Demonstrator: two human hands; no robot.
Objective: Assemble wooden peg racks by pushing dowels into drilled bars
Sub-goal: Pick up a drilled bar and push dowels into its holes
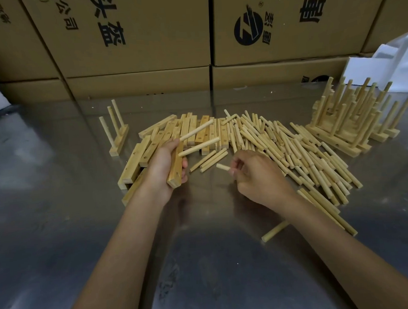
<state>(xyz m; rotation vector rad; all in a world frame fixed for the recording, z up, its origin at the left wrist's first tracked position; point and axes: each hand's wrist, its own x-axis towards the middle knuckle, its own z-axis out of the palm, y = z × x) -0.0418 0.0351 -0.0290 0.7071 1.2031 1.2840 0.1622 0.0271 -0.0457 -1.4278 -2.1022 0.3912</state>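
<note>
My left hand (162, 167) grips a drilled wooden bar (175, 171) above the metal table, tilted on end. Two dowels (199, 147) stick out of that bar toward the upper right, and a free hole shows near its lower end. My right hand (256, 173) pinches a single dowel (222, 166) whose tip points left toward the bar, a short gap away. Loose drilled bars (192, 131) lie heaped behind my left hand. Loose dowels (292, 149) spread in a wide pile behind and right of my right hand.
One finished rack (116, 133) with three pegs stands at the left. Several finished racks (352, 120) are stacked at the far right. Cardboard boxes (140, 32) wall off the back; white foam (382, 67) sits at the right. A stray dowel (274, 231) lies near my right forearm.
</note>
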